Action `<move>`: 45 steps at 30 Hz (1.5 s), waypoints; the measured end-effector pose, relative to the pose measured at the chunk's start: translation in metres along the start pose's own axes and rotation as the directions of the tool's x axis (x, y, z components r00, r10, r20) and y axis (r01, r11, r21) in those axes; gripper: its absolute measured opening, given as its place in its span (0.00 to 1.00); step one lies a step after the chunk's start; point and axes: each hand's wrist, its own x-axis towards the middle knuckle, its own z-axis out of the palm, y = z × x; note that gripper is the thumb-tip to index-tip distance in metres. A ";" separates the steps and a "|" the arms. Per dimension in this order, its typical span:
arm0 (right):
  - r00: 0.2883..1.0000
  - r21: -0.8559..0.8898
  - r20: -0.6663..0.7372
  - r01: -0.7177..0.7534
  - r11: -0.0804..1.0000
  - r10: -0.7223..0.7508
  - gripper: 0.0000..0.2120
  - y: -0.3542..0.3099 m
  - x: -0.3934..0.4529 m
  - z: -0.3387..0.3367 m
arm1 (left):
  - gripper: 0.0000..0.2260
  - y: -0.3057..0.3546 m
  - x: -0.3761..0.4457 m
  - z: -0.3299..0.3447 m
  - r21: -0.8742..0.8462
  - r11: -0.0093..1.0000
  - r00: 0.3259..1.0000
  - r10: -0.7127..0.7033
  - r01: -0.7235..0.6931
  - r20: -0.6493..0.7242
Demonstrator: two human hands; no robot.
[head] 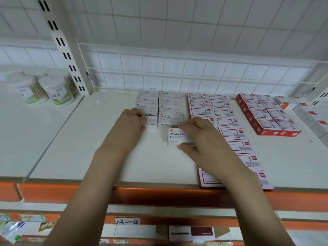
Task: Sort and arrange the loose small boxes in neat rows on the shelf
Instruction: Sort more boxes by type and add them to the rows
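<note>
White "STAPLES" boxes (170, 108) lie in two rows on the white shelf (99, 139), running from the back wall toward me. My left hand (129, 125) rests on the nearest box of the left row (152, 123), fingers curled over its left end. My right hand (200, 137) grips a loose staples box (175, 137) between thumb and fingers, flat on the shelf just in front of the right row.
Red-framed white boxes (223, 121) run in two long rows to the right, down to the orange shelf edge (159, 194). Red boxes (266, 114) stand further right. Tubs of cotton swabs (58, 91) sit on the left shelf. A wire grid (177, 71) backs the shelf.
</note>
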 end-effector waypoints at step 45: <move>0.999 0.029 0.034 -0.023 0.999 0.022 0.16 -0.002 0.033 0.032 | 0.15 0.025 -0.057 -0.016 -0.096 0.995 0.991 -0.048 0.036 -0.125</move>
